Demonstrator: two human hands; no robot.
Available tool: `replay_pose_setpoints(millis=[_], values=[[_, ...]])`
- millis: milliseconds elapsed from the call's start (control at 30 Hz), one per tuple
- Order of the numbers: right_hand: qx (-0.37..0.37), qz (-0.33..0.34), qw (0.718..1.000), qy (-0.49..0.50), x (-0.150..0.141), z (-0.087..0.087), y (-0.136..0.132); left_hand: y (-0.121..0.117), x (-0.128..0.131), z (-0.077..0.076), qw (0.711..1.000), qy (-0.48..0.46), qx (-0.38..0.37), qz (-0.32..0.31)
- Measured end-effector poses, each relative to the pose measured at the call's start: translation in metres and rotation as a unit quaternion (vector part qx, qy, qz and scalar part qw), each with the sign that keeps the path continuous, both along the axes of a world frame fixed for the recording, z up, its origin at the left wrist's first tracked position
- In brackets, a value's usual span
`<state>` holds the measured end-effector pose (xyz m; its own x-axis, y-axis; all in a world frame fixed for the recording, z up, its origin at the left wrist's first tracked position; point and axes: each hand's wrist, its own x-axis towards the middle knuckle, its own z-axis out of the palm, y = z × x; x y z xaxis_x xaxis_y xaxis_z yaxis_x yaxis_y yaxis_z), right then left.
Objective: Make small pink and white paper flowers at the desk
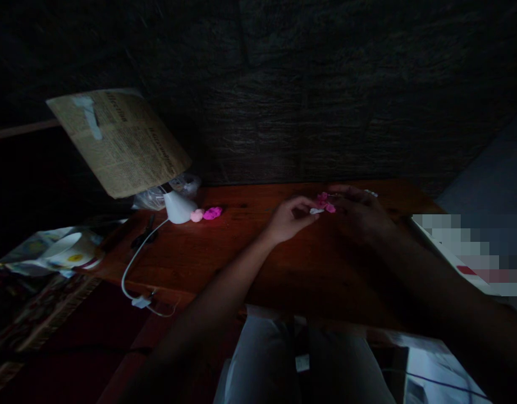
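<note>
My left hand [292, 219] is closed in a pinch above the wooden table, with a small white piece [316, 211] at its fingertips. Touching that is a bright pink, crumpled, flower-like piece [324, 201], which sits between my two hands. From the other side, the curled fingers of my right hand [363, 212] meet the pink piece; they are in deep shadow and partly hidden. A thin light strand seems to run from the pink piece toward my right fingers. Another small whitish thing [371, 192] shows just beyond my right hand.
A lamp with a newsprint shade [123, 140] and white base [179, 207] stands at the left. Beside it lie a pale pink lump [197, 215] and a magenta lump [213, 213]. Scissors [143, 231], a white cord [129, 266] and a white cup [71, 249] are further left.
</note>
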<state>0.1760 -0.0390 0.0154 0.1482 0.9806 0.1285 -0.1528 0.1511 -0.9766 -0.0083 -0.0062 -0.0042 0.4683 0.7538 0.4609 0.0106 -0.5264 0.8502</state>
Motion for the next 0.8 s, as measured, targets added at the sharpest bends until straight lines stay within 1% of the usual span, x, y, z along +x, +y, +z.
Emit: replay_pose_setpoints(millis=[100,267,500,667,800], values=[[-0.02,-0.003,1.0,-0.004,-0.003,-0.001,-0.001,-0.002,0.0,0.002,1.0,-0.014,0.015,-0.016],[-0.049,0.01,0.999,0.001,-0.007,-0.004,-0.003,-0.007,0.0,0.006,0.999,-0.002,0.042,-0.017],[-0.028,0.006,0.999,-0.013,-0.005,-0.003,-0.002,-0.012,0.001,0.007,0.999,0.011,0.039,-0.015],[0.014,-0.003,1.0,-0.02,-0.004,-0.002,-0.001,-0.01,0.002,0.009,1.0,-0.011,0.015,-0.013],[0.013,-0.018,0.999,-0.047,-0.003,0.001,-0.003,-0.004,0.001,0.007,0.998,-0.057,-0.04,-0.01]])
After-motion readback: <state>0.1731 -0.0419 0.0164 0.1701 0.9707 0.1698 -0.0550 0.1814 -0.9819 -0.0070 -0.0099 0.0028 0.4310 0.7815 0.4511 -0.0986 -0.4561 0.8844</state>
